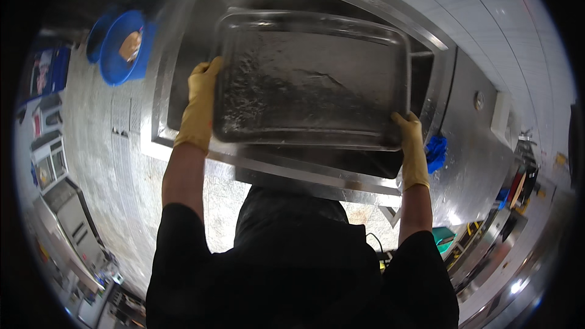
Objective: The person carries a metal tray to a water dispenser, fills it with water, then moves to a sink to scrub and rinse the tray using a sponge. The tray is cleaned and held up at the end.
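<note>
A large rectangular metal tray (pixel 320 68) with a raised rim spans the space between my hands, above a stainless steel sink (pixel 189 50). Its surface looks wet, with streaks and glints toward the left. My left hand (pixel 201 87), in a yellow rubber glove, grips the tray's left rim. The right hand (pixel 412 139), gloved the same way, holds the lower right corner with the thumb over the rim. The tray hides much of the basin below it.
Right of the sink is a steel counter (pixel 475 123) with a crumpled blue cloth (pixel 436 153) near the basin. A blue tub (pixel 119 71) holding a brown item stands at the left. White wall panels (pixel 457 13) rise behind the sink. Below at right is a green container (pixel 443 239).
</note>
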Motion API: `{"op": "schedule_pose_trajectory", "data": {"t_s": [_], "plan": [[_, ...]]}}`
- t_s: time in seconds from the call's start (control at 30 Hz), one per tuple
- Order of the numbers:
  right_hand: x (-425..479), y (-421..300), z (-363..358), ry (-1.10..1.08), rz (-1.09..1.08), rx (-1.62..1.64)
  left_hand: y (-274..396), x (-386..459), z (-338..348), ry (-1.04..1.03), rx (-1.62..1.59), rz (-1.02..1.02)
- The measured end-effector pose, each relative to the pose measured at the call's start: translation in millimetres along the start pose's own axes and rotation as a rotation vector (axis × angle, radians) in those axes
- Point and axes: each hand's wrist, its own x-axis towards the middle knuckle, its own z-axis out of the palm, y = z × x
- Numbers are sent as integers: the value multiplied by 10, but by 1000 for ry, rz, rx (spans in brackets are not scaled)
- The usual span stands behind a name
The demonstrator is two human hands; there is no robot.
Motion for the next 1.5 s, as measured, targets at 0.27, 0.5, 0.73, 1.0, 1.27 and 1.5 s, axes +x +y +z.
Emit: {"op": "schedule_pose_trajectory", "data": {"t_s": [0.27, 0.5, 0.73, 1.0, 1.27, 1.5], "plan": [[443, 437, 635, -152, 80, -4, -69, 29, -817, 45, -155, 249], [587, 315, 1278, -232, 86, 47, 300, -332, -1138, 84, -126, 239], [623, 204, 1450, -188, 16, -41, 98, -253, -1291, 150, -72, 215], [109, -160, 1006, 0, -180, -114, -73, -262, -1176, 127, -168, 175], [-589, -782, 457, 206, -201, -2, -189, -78, -685, -11, -367, 165], [-722, -776, 230, 265, -295, 40, -271, 171, -384, -39, -266, 95]]}}
